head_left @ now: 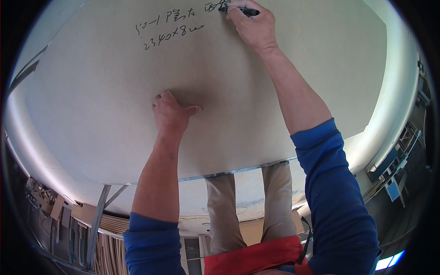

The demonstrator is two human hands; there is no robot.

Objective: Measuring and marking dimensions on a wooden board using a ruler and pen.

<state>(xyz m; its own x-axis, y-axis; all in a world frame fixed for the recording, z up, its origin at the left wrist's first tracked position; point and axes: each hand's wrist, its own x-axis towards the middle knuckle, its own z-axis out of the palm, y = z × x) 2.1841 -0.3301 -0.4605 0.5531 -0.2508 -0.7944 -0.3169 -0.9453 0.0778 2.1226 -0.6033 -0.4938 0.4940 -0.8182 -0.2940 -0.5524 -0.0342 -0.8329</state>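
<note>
Pale board: a large off-white sheet (114, 101) fills most of the view, matte and flat, lying on a raised support.
Near edge: the sheet's front edge (238, 170) runs just ahead of the person's legs, with a thin metallic strip along it.
Right hand: the right hand (252, 25) is far out near the sheet's far edge, fingers closed round a black marker pen (245, 11), whose tip appears to touch the surface, though the view is strongly bent there.
Writing: two short lines of dark handwriting (169, 28) sit just left of the pen.
Left hand: the left hand (170, 112) rests on the middle of the sheet, fingers curled under and thumb out, holding nothing.
Open room: bare board spreads wide to the left, the right, and between the two hands.
Below: metal frame legs (98, 215) and stacked boards (114, 224) show under the near edge at lower left.
</note>
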